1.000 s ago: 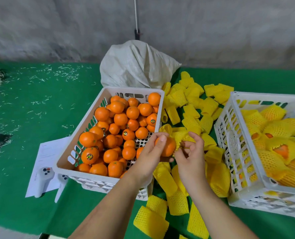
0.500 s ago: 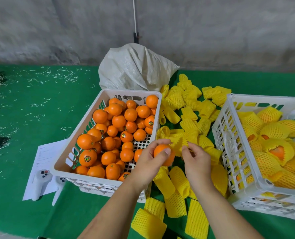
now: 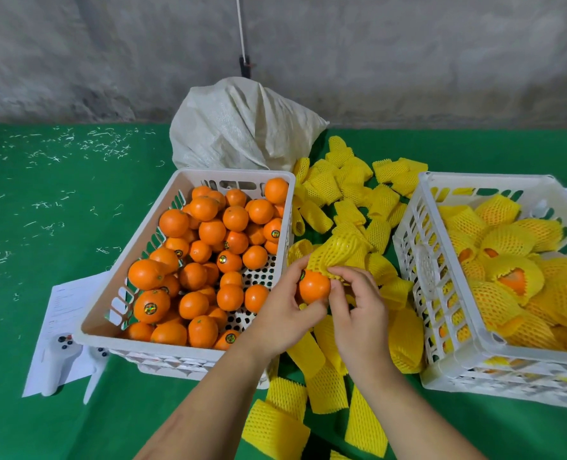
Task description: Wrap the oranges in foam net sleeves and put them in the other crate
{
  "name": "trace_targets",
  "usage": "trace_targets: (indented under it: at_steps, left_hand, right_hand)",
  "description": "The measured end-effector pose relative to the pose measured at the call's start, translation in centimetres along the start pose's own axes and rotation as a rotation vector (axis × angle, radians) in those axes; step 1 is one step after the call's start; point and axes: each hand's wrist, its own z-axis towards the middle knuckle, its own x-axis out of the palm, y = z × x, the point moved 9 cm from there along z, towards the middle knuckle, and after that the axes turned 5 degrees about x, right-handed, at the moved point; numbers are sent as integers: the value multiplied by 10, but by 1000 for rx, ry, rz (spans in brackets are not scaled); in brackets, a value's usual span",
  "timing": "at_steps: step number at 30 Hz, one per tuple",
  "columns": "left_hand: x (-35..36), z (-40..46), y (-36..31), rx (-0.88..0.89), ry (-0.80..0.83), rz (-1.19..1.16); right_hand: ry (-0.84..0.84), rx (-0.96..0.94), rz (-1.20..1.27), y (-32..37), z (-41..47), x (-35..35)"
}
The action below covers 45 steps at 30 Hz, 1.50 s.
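My left hand (image 3: 283, 307) grips an orange (image 3: 314, 287) between the two crates. A yellow foam net sleeve (image 3: 337, 252) sits over the orange's far side, its mouth stretched around the top. My right hand (image 3: 358, 303) pinches the sleeve's near edge beside the orange. The left white crate (image 3: 189, 175) holds several bare oranges (image 3: 212, 232). The right white crate (image 3: 408, 234) holds several oranges wrapped in yellow sleeves (image 3: 507, 240).
Loose yellow sleeves (image 3: 351, 207) lie scattered on the green tablecloth (image 3: 60, 200) between and in front of the crates. A white woven sack (image 3: 242, 127) stands behind the left crate. A sheet of paper (image 3: 66, 300) and a white controller (image 3: 58, 360) lie at the left.
The yellow sleeve has been opened and brought over the orange's far side. Both hands have stayed together between the crates, and the camera view has shifted slightly.
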Motion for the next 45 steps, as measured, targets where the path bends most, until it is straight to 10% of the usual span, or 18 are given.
trace_targets:
  at_steps: [9,19,27,45]
  left_hand:
    - [-34,-6,10,-37,-441,-256]
    - [-3,-7,-1,-7,-40,-225]
    - [-25,-7,6,-14,-328,-189]
    - [-13,-5,-1,100,-179,48]
  right_hand:
    - [105,-305,-198,32,-16,12]
    - [44,-137,-101,26,-2,-3]
    - [177,-182,-135,30,-7,1]
    - [179,139,108,12,-2,-8]
